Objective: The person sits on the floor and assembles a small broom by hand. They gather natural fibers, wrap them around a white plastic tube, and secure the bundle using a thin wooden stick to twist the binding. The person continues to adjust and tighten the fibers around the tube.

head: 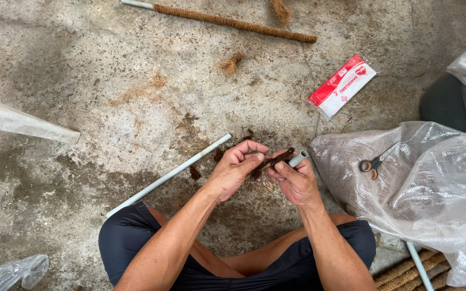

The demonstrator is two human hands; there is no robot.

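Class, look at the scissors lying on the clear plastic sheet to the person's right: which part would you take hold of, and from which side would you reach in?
Probably grip the scissors by the dark looped handles, the end nearest the person. The pale blades point up and away to the right, so reaching from the lower left, beside the right hand, meets the loops first and avoids the tips. They lie flat on the plastic sheet, so come from above.

Pipe (171,174): pale grey; fibre strip (272,160): dark brown. Packet (342,85): red and white; scissors (372,163): orange-handled. Floor (82,81): mottled grey-brown concrete; shorts (130,237): dark navy.
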